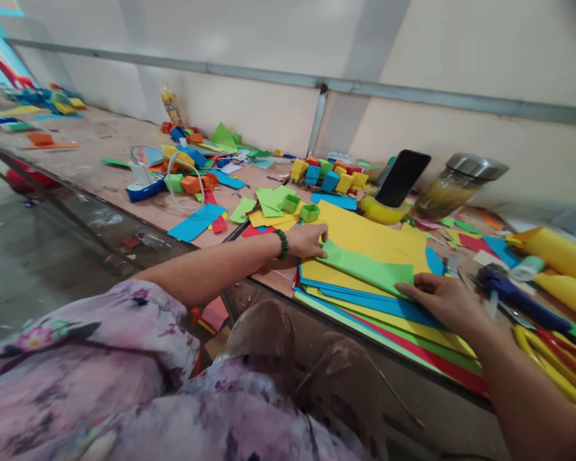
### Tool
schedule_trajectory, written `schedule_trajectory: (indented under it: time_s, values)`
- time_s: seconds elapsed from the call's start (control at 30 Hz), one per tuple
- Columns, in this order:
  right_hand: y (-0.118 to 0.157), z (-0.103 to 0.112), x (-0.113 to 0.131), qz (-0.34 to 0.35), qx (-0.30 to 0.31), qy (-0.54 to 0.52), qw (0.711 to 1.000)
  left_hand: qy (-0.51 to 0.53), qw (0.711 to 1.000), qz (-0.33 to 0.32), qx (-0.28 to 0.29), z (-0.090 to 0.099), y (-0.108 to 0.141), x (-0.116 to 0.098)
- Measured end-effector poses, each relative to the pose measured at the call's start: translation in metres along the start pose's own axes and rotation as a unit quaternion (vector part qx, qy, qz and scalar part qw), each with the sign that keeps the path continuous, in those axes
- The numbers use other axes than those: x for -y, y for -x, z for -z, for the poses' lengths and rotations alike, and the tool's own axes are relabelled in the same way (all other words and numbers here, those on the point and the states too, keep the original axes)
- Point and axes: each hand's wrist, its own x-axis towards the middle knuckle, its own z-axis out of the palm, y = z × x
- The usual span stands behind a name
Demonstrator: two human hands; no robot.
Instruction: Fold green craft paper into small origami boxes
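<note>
A long light-green strip of craft paper (367, 266) lies across a stack of coloured sheets (360, 224), its surface looking folded over along its length. My left hand (308, 242), with a dark green bead bracelet at the wrist, pinches the strip's left end. At the other end, my right hand (436, 298) grips the lower right corner between thumb and fingers. Yellow is the stack's top sheet; blue, green and red edges show below. Just beyond my left hand sit two small green folded paper boxes (310, 212).
A phone (403, 178) leans in a yellow holder (384, 210) beside a glass jar (461, 186). A blue glue gun (523, 298) and scissors (552, 365) lie right. Small coloured boxes (330, 180) cluster near the wall. A power strip (145, 188) and blue sheet (196, 222) are left.
</note>
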Motion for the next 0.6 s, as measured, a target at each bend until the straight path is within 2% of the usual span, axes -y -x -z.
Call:
schedule_trajectory:
  time_s: [0.13,0.27,0.43,0.6]
  values:
    - [0.0,0.0,-0.002,0.002,0.006,-0.005,1.0,0.045,0.998,-0.049,0.018,-0.001,0.005,0.006]
    - [-0.001,-0.002,-0.004,0.013,0.005,-0.007,1.0,-0.005,0.994,-0.113,0.004,-0.003,0.008,0.009]
    - [0.001,-0.003,-0.004,0.002,0.002,-0.004,1.0,-0.049,0.978,-0.202,0.035,0.001,0.016,0.007]
    - [0.001,-0.003,-0.004,-0.004,0.002,0.004,1.0,-0.033,0.97,-0.234,0.058,0.005,0.027,0.012]
